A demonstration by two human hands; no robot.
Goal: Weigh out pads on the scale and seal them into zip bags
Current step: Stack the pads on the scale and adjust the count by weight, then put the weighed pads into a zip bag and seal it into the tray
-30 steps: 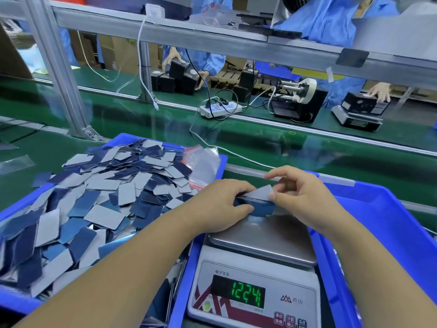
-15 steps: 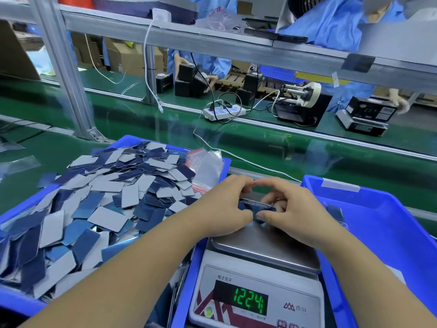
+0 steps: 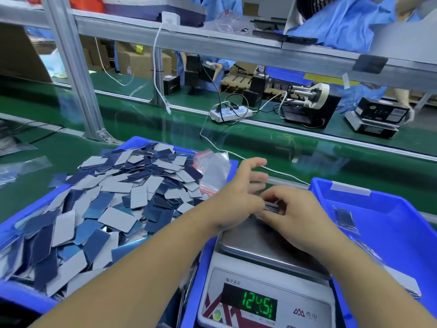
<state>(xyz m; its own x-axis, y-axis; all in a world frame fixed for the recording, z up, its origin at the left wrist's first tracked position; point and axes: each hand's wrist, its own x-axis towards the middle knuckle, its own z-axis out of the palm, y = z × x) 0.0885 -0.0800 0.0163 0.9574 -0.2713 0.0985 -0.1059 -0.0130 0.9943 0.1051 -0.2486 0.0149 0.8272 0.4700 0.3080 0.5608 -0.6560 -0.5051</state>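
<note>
Both hands over the far edge of the scale (image 3: 264, 275), its steel pan bare nearer the camera, green display reading 124.5. Right hand (image 3: 299, 216) curled round a small stack of pads (image 3: 272, 207), pinching it at the pan's far edge; stack lying flat, long axis running left to right, its end toward the left hand. Left hand (image 3: 238, 197) wide, fingers spread and blurred, raised just beside the stack; touching it or not, cannot tell. Left of the scale, a blue bin (image 3: 132, 144) heaped with loose grey and blue pads pointing every way, clear zip bags (image 3: 212, 171) at its far right corner. Right, another blue bin (image 3: 402, 233) holding a filled bag (image 3: 345, 220)
</note>
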